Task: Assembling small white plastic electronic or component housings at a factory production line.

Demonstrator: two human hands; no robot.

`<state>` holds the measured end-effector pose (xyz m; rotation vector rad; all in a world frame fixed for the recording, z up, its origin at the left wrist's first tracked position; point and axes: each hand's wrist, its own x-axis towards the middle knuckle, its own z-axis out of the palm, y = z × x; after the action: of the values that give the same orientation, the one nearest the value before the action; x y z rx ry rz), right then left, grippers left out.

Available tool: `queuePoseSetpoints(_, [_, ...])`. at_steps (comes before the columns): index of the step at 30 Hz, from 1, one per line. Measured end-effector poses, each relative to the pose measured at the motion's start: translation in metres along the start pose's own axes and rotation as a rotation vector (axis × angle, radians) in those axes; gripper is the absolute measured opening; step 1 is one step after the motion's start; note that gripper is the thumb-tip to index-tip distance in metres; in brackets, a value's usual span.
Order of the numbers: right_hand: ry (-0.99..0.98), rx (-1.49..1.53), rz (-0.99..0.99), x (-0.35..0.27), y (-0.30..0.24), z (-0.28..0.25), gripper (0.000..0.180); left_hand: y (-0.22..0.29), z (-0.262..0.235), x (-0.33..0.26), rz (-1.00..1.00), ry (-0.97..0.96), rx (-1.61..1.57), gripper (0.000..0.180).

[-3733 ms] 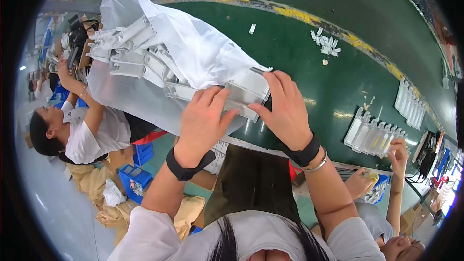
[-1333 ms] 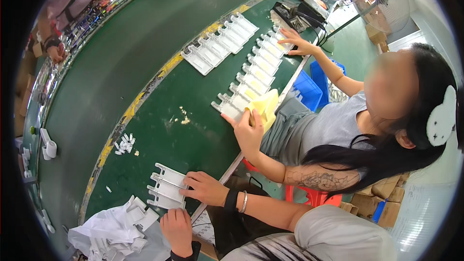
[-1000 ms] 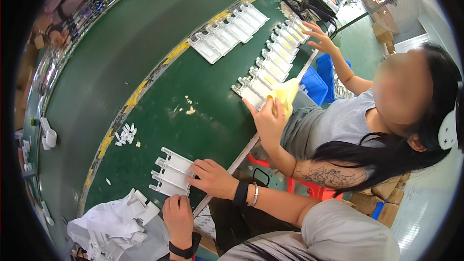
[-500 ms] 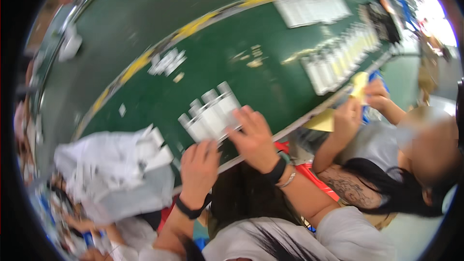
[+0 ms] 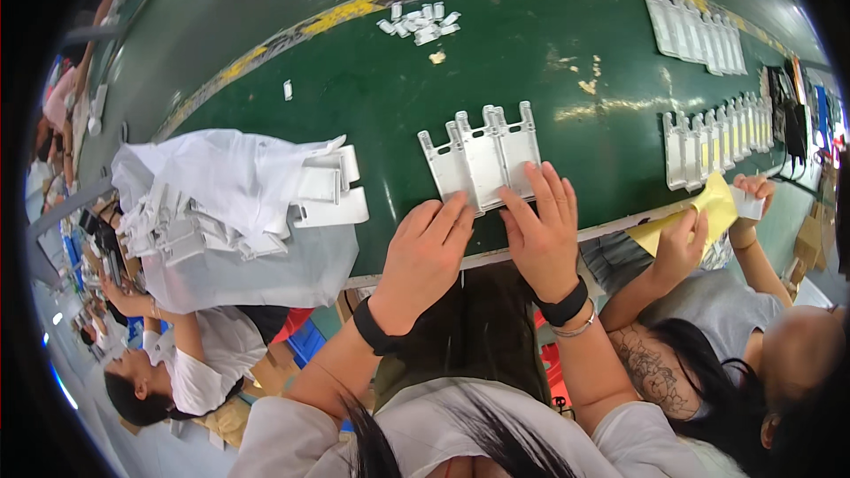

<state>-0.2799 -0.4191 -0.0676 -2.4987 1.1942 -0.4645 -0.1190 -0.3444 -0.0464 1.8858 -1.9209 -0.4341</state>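
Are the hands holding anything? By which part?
Left hand and right hand touch the white parts at their near end; whether they're gripped can't be told.

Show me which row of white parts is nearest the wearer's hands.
The leftmost row, at the left hand and right hand; the other two rows lie farther right.

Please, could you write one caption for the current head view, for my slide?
Left hand and right hand touch adjoining white parts on a green table, right of a translucent bag.

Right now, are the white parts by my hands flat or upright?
Flat: the white parts lie broad faces up on the table, left hand and right hand at their near edge.
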Motion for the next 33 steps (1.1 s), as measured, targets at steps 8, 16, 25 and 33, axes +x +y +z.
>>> queuePoseSetpoints(8, [0.005,-0.028,-0.035,0.001,0.012,-0.005,0.027,-0.008,0.001,-0.013,0.008,0.043,-0.044,0.031])
queuePoseSetpoints(16, [-0.111,0.022,-0.093,-0.003,-0.002,-0.014,0.030,-0.004,-0.003,-0.021,-0.021,0.045,-0.095,0.028])
queuePoseSetpoints(25, [-0.109,0.174,-0.078,0.107,0.005,-0.068,0.017,-0.015,-0.069,0.066,-0.226,0.219,-0.017,0.022])
queuePoseSetpoints(33, [-0.326,0.154,-0.287,0.210,0.032,-0.012,0.016,-0.051,-0.052,0.124,-0.331,0.045,0.236,0.019])
